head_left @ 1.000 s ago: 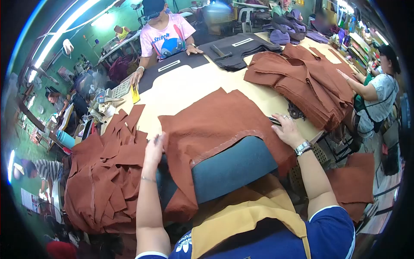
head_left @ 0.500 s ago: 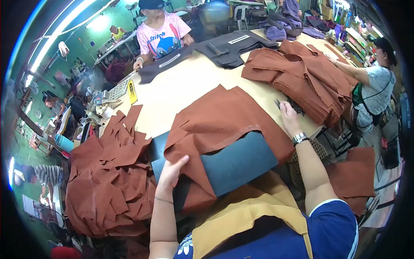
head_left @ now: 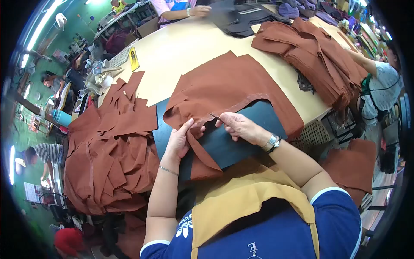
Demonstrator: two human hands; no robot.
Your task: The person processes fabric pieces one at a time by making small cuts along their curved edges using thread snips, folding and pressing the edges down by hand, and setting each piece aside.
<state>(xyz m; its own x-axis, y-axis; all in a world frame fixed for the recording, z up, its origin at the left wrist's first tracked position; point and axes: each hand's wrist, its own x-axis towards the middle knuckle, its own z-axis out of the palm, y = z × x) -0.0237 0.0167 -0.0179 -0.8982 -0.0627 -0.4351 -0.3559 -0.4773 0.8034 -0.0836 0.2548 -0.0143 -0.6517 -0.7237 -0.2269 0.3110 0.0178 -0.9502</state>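
A rust-brown fabric panel (head_left: 228, 82) with a curved cut edge lies before me, over a dark blue-grey board (head_left: 263, 123). My left hand (head_left: 183, 139) pinches a fold of it at the near left, beside the curved edge. My right hand (head_left: 242, 128) is closed on small dark thread snips (head_left: 214, 116), their pointed tip directed left at the fabric edge, close to my left fingers. Whether the tip touches the cloth cannot be made out. A narrow flap of the panel hangs below my left hand.
A heap of rust-brown pieces (head_left: 112, 164) lies left, and stacked rust-brown panels (head_left: 310, 60) lie right on the pale table (head_left: 168, 56). A yellow packet (head_left: 134, 59) lies at its left edge. One co-worker's hand (head_left: 200, 11) is by dark fabric (head_left: 243, 19); another person stands right.
My right hand has come in from the right with the snips, down to the curved edge beside my left hand. My view has tilted down. The far co-worker's hand has moved right.
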